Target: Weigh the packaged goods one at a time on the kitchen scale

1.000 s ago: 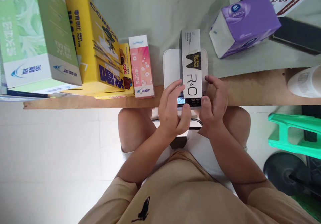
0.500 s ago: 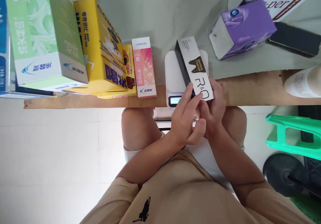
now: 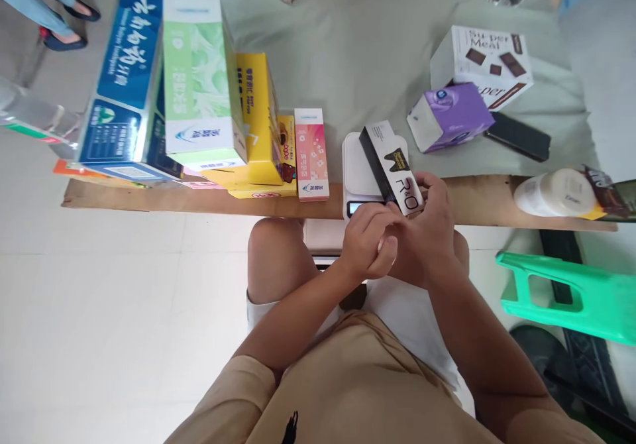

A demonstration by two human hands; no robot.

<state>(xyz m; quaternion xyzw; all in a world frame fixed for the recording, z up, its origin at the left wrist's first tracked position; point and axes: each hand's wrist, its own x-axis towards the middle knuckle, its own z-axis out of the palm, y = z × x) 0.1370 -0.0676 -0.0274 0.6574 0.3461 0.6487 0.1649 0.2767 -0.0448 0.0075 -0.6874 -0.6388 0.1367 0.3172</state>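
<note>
Holding the toothpaste box point(image 3: 392, 169) by its near end, I have my right hand point(image 3: 427, 225) clamped round that end while my left hand point(image 3: 366, 242) presses in beside it, fingers curled against the right, so both hands sit together. The box lies slanted over the white scale point(image 3: 360, 166) at the worktop point(image 3: 199, 199) edge, its far end pointing away. It looks like a light, stiff carton with smooth printed faces, so I judge a pinch across the narrow sides safest; squeezing the broad faces could dent it. Compared with a second ago, it has swung from straight to diagonal, and my left hand has closed in toward the right.
</note>
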